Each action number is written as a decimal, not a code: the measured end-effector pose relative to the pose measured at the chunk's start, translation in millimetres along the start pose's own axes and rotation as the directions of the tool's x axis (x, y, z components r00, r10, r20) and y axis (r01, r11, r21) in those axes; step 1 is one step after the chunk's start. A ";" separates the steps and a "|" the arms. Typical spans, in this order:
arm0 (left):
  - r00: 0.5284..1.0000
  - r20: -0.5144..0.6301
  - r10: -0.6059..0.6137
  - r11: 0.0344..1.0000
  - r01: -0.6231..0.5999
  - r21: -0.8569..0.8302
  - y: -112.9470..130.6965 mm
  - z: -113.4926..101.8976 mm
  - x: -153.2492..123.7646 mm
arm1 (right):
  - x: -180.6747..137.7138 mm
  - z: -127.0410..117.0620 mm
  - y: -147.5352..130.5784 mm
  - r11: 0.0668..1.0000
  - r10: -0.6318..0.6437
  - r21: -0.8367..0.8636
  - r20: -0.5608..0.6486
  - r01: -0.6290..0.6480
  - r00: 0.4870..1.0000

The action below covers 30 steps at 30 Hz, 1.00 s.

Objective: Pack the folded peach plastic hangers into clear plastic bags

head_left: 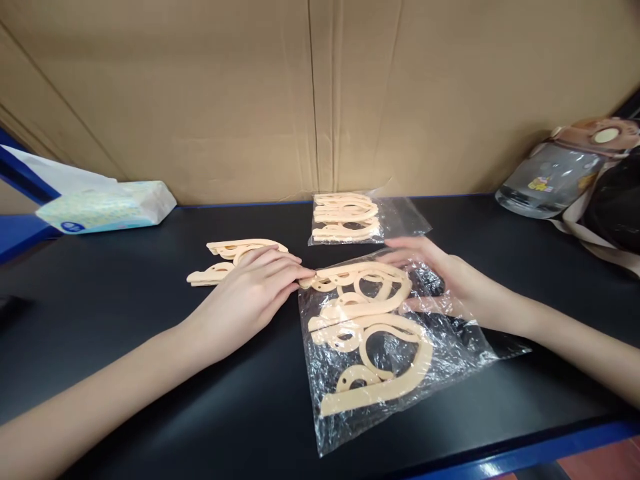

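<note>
A clear plastic bag (470, 333) containing several beige folding hangers (425, 353) is held at a tilt above the black table. My left hand (255, 287) has its fingertips closed at the bag's upper left edge, by the end of one hanger; its thumb is mostly hidden. At the right, my right hand (445, 273) grips the bag around the rounded hanger ends, fingers above and thumb lower, partly behind crinkled film. Loose beige hangers (215, 273) lie on the table, partly covered by my left hand.
A second clear bag of beige hangers (345, 217) lies at the back by the cardboard wall (225, 100). A tissue pack (115, 207) sits back left. A clear bottle (550, 177) with a brown lid and a dark bag (615, 200) are at the right. The table has a blue front edge (525, 453).
</note>
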<state>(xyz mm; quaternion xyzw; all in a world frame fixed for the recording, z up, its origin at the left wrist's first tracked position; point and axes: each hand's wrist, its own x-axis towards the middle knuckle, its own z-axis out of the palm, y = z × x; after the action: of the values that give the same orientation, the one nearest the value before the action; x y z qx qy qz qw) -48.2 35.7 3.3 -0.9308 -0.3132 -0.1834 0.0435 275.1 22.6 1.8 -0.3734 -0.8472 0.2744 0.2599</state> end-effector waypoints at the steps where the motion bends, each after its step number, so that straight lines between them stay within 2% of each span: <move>1: 1.000 0.000 -0.021 1.000 0.021 -0.021 -0.4 0.6 -0.1 | 0.9 2.0 0.0 0.999 0.000 0.039 0.006 0.000 1.000; 5: 1.000 -0.004 -0.028 0.998 0.028 -0.049 -0.2 0.2 0.8 | 3.5 5.0 1.4 0.988 -0.014 0.156 0.047 0.006 0.999; 9: 1.000 0.012 0.019 0.999 -0.019 -0.029 0.6 -2.2 3.8 | 6.4 5.9 1.6 0.985 -0.013 0.173 0.051 0.004 0.999; 21: 1.000 0.014 0.000 1.000 0.000 -0.002 2.8 -2.8 4.5 | 4.8 9.6 1.7 0.998 -0.003 0.068 -0.009 0.003 1.000; 26: 0.997 0.011 -0.073 0.995 0.073 -0.061 7.1 -5.7 3.5 | 4.0 11.0 0.5 0.999 0.038 0.009 -0.022 -0.038 0.999; 30: 0.997 0.024 -0.075 0.994 0.077 -0.076 7.3 -6.2 4.4 | 4.2 12.7 -0.1 0.999 0.023 -0.022 -0.046 -0.024 0.999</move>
<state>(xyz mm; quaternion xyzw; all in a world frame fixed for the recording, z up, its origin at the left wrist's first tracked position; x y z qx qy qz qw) -42.5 31.2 10.9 -0.9210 -0.3416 -0.1871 -0.0027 264.4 22.4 -6.2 -0.3924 -0.8397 0.2592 0.2716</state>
